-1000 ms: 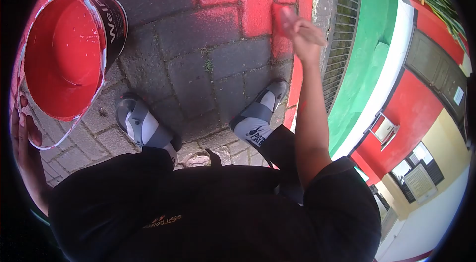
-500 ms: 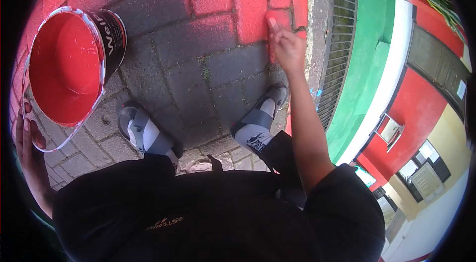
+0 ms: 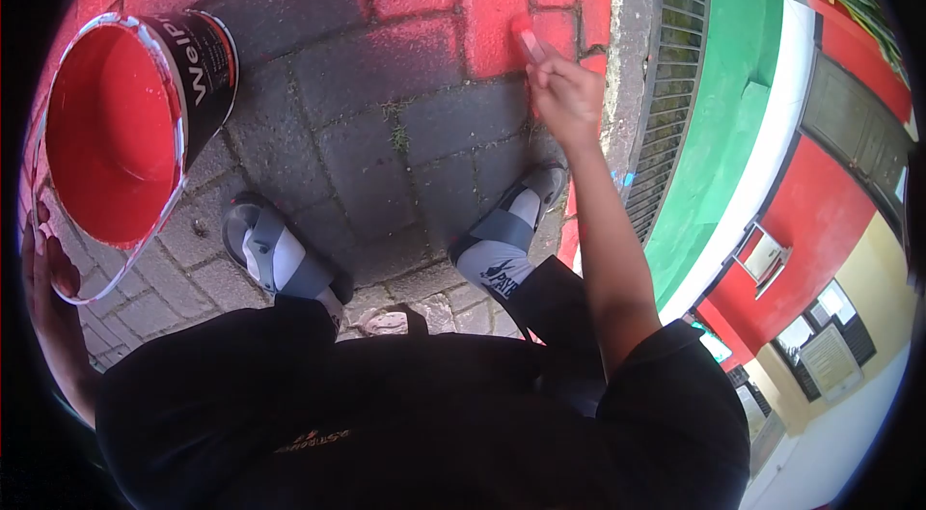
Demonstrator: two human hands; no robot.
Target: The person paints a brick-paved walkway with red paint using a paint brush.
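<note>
My right hand (image 3: pixel 567 100) is wrapped round a paintbrush (image 3: pixel 532 47) whose red-coated tip touches the red-painted paving blocks (image 3: pixel 494 3). At the far left, my left hand (image 3: pixel 50 269) has its fingers curled at the wire handle (image 3: pixel 121 271) of a paint bucket (image 3: pixel 207 66). This black-labelled bucket is tilted with its mouth toward me, and red paint (image 3: pixel 116 143) coats its inside. Grey unpainted paving blocks (image 3: pixel 362 163) lie between the bucket and the brush.
My sandalled feet, left (image 3: pixel 280 249) and right (image 3: pixel 511 220), stand on the pavers. A metal drain grate (image 3: pixel 675 66) runs along the right, beside a green painted strip (image 3: pixel 738 56). Farther right is a red and cream building wall (image 3: pixel 820 201).
The brush tip has shifted a little to the left and away from me over the red blocks. The bucket and my left hand have moved slightly left in view.
</note>
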